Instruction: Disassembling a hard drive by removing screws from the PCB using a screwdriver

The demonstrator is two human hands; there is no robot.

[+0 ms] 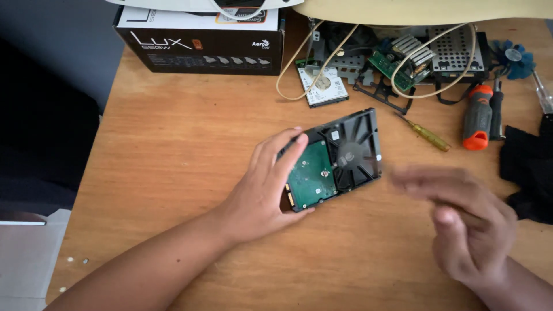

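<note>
A black hard drive (345,152) lies upside down on the wooden table (184,150), its green circuit board facing up. My left hand (262,184) grips the drive's left end, fingers over the top edge and thumb under the near corner. My right hand (461,222) hovers to the right of the drive, blurred, fingers spread, holding nothing.
A black cardboard box (201,40) stands at the back left. A smaller drive (322,83), loose circuit boards (397,63), a metal bracket and beige cables lie at the back. A small yellow screwdriver (426,133), an orange-handled screwdriver (477,118) and a black cloth (530,167) are on the right.
</note>
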